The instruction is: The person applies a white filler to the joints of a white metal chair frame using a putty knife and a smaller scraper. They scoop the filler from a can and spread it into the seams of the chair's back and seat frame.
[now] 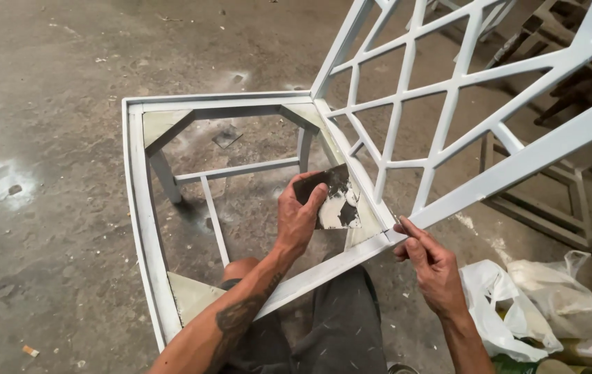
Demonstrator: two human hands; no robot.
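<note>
Nearest: dark trousers [337, 325] of the seated person, knee up inside the seat frame. Tattooed left forearm crosses over the near rail.

Left hand [297, 216]: grip closed on a dark square sheet of sandpaper [334, 199], smeared white, thumb on top, fingers under. Sheet lies against the inner corner of the chair frame [145, 208], where the seat rail meets the back.

Right hand [429, 263]: fingertips pinched on the joint [394, 232] where the back's side post meets the seat rail. Grip narrow, holding nothing loose; looks like it's steadying or feeling the surface.

Chair frame is white-primed wood with no seat panel, floor showing through. Bare triangular corner blocks [188, 294] unpainted. Lattice back [448, 104] tilts up and away to the right.

Step in hand, my read: sanding primer at the rear corner joint, near the right hand's fingertips.

Next move calls for: short strokes along the rail into the corner, sheet folded or edged to reach the inside angle, right hand keeping the frame from rocking. Light pressure so the primer isn't cut through on the edges.

Right side: white plastic bags [517, 305] on the floor. Farther: stained concrete floor [53, 104] with white dust patches, more unpainted wooden frames [552, 201] behind the lattice.
</note>
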